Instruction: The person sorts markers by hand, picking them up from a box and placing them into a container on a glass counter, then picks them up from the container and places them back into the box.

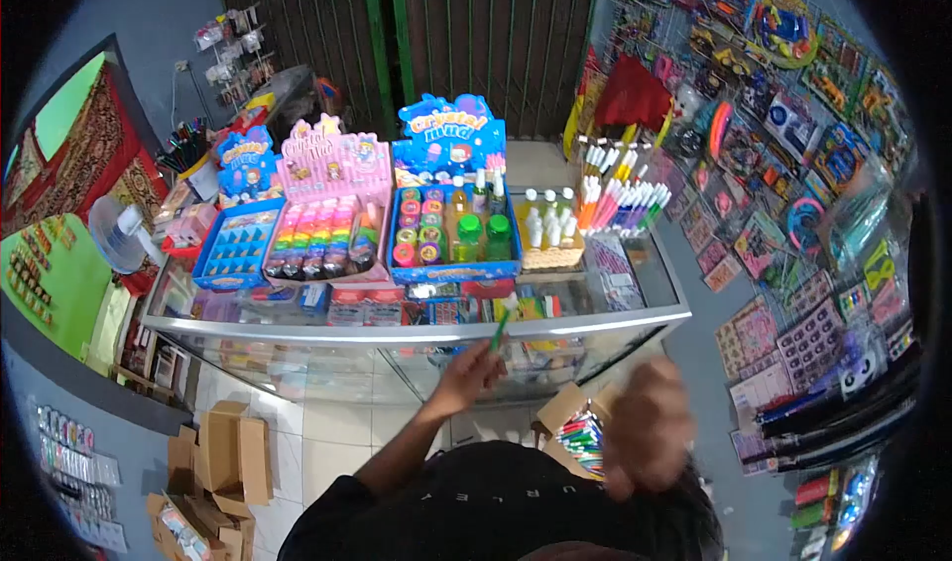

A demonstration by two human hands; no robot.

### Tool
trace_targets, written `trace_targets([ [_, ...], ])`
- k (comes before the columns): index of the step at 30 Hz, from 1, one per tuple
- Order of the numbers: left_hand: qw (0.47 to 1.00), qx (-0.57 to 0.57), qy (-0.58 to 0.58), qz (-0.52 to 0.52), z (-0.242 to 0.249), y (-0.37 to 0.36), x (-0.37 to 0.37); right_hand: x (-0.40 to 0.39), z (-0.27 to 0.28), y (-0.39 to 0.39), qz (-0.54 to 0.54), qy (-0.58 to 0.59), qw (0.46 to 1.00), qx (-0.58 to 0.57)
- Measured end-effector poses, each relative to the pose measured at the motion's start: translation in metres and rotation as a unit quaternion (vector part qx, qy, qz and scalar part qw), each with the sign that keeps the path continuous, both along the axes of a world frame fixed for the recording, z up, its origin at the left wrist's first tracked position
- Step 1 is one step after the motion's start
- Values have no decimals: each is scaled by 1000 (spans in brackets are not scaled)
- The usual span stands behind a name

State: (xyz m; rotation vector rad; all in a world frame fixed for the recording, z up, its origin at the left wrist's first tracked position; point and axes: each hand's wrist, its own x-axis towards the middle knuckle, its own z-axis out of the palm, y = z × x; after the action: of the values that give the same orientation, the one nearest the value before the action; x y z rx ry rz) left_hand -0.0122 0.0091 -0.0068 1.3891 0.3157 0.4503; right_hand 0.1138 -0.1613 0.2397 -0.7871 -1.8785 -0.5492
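My left hand (470,375) is closed round a slim green marker pen (499,331) with a whitish tip, which points up and away in front of the glass counter's edge. My right hand (650,427) is raised close to the camera on the right. Motion smears its fingers, so whether it holds anything does not show. Partly behind it, a cardboard box (562,408) on the floor contains many colourful pens (581,436). Several markers with white, orange, pink and green parts (623,204) stand upright at the counter's right end.
The glass display counter (426,333) spans the middle. On it stand blue (448,135) and pink (335,160) display boxes and a woven basket (550,257) of white-capped bottles. Open cartons (233,452) lie on the floor at left. Packaged toys (793,125) cover the right wall.
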Motion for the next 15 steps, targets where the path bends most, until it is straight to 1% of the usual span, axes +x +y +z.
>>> trace_targets([
  [1, 1000, 2, -17, 14, 12, 4, 4, 7, -19, 13, -28, 0, 997, -76],
  [2, 999, 9, -31, 32, 42, 2, 2, 13, -33, 28, -58, -28, 984, -164],
  [3, 998, 10, -56, 33, 52, 3, 2, 17, -44, 37, -87, -56, 963, -248],
  [6, 993, 18, -118, 25, 63, 4, 6, 16, -67, 57, -203, -66, 917, -338],
  [9, 995, 85, -52, 10, 58, 3, 9, 26, -96, 62, -200, -35, 897, -393],
  [10, 995, 102, -2, 4, 64, 0, 7, 30, -108, 63, -194, 2, 900, -391],
  [13, 988, 149, 23, -8, 49, -9, 3, 50, -142, 55, -193, 16, 912, -360],
  [14, 990, 126, 33, -54, 41, -10, 0, 55, -148, 53, -182, 57, 915, -356],
  [15, 990, 116, 32, -74, 39, -11, -1, 65, -161, 50, -192, 105, 901, -375],
])
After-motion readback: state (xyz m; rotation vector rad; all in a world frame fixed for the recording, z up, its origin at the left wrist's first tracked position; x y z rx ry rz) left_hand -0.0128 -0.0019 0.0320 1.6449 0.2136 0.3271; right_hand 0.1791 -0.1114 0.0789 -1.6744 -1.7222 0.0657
